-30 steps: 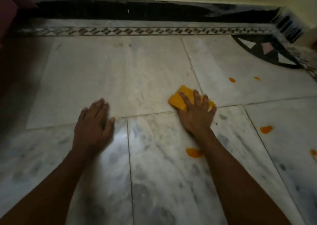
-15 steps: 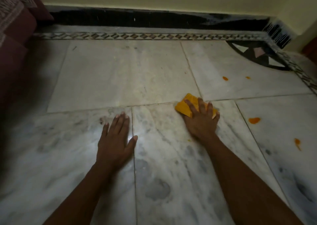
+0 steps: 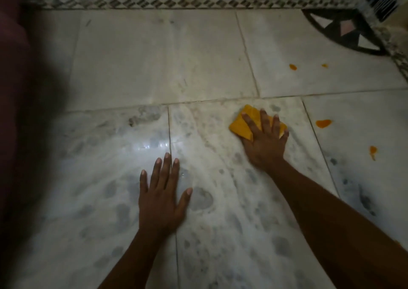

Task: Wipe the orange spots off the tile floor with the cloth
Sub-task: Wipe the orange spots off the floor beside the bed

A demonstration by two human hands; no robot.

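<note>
A folded orange-yellow cloth (image 3: 239, 125) lies flat on the grey marble tile floor (image 3: 136, 72). My right hand (image 3: 265, 141) presses down on it with fingers spread. My left hand (image 3: 162, 193) rests flat on the floor, palm down and holding nothing, to the left of and nearer than the cloth. Orange spots sit to the right of the cloth: one blob (image 3: 323, 123) on the neighbouring tile, a drip-shaped spot (image 3: 373, 150) nearer the right edge, and two small spots (image 3: 293, 67) (image 3: 324, 65) on the far tile.
A patterned border strip (image 3: 176, 3) runs along the far wall, with a dark fan-shaped inlay (image 3: 344, 32) in the far right corner. A dark maroon piece of furniture (image 3: 13, 68) fills the left edge. A bright reflection glares on the tile (image 3: 152, 144) ahead of my left hand.
The orange spot that lay near my right wrist one second ago is gone. My right hand slid the cloth nearer across the tile joint. The view shifted down and left.
</note>
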